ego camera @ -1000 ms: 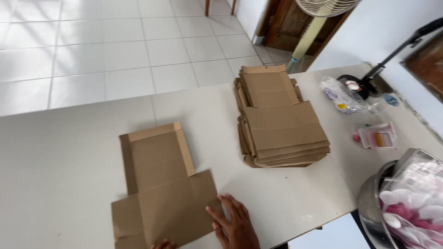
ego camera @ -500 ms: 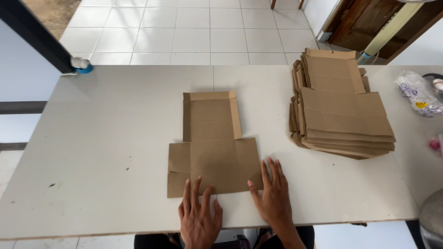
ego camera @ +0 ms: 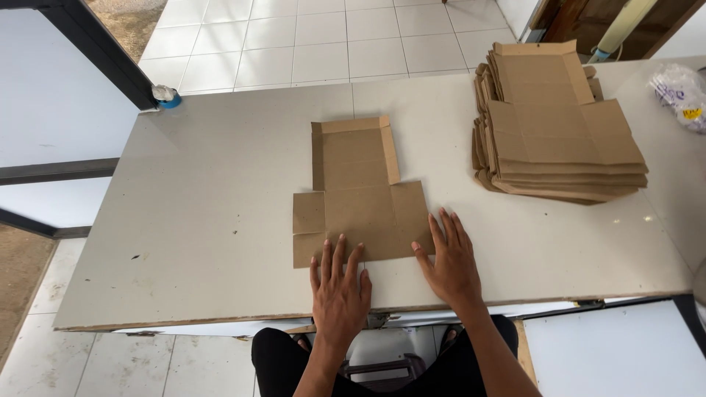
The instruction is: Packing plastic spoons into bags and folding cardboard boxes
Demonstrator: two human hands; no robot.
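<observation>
— How far along is the box?
— Barely begun: both hands are lying spread flat, the left hand (ego camera: 340, 285) and right hand (ego camera: 450, 259) pressing the near edge of the flat cardboard sheet (ego camera: 358, 192) at frame centre, nothing folded.
— Any change?
— Hands are sitting farther apart now; the cardboard stack (ego camera: 560, 126) is waiting upper right.

A flat, unfolded brown cardboard box blank (ego camera: 358, 191) lies on the pale grey counter (ego camera: 206, 220), its flaps spread level. The left hand (ego camera: 340, 288) rests palm down with fingers spread, fingertips on the blank's near edge. The right hand (ego camera: 450, 259) lies flat just beside the blank's near right corner, touching its edge. Well apart to the right sits a stack of similar brown cardboard blanks (ego camera: 555, 125). A crumpled clear plastic bag (ego camera: 680, 92) lies at the far right edge.
</observation>
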